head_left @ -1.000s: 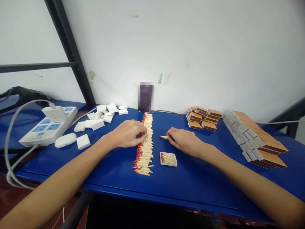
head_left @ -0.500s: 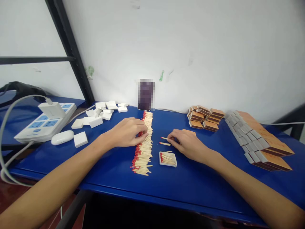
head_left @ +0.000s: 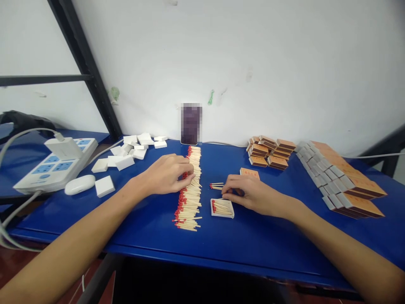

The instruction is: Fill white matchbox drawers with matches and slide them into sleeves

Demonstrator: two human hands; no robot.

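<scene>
A long row of matches, red heads to the left, runs from near the phone toward the table's front. My left hand rests over the row's left side, thumb and fingers curled at the match heads; whether they grip any is hidden. My right hand has its fingers curled, with the tips at the upper right rim of a small white matchbox tray holding several matches. What those fingertips hold, if anything, I cannot make out. A few loose matches lie just left of this hand. Behind it sits an orange matchbox sleeve, partly covered.
White matchbox trays lie heaped at the back left, beside a white earbud case and a power strip. A pixelated phone leans on the wall. Matchboxes and stacked matchbox sleeves stand at right.
My right hand has moved slightly toward me, to the tray's rim. The loose matches beside it now lie closer together. The match across the tray's back rim no longer shows. My left hand stays put.
</scene>
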